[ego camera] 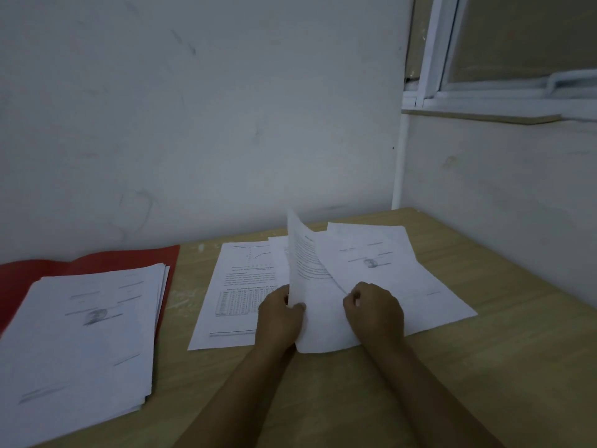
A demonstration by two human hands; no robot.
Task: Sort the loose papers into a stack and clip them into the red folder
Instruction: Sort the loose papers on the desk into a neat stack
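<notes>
The red folder lies open at the left of the desk, with a stack of papers on top of it. Several loose printed sheets overlap in the middle of the desk. My left hand pinches the lower edge of one sheet, which stands up curled above the others. My right hand rests with curled fingers on a sheet bearing a stamp; whether it grips that sheet is unclear.
The wooden desk sits in a room corner, with a white wall behind and another on the right. A window frame with a sill is at the upper right. A thin white pipe runs down the corner.
</notes>
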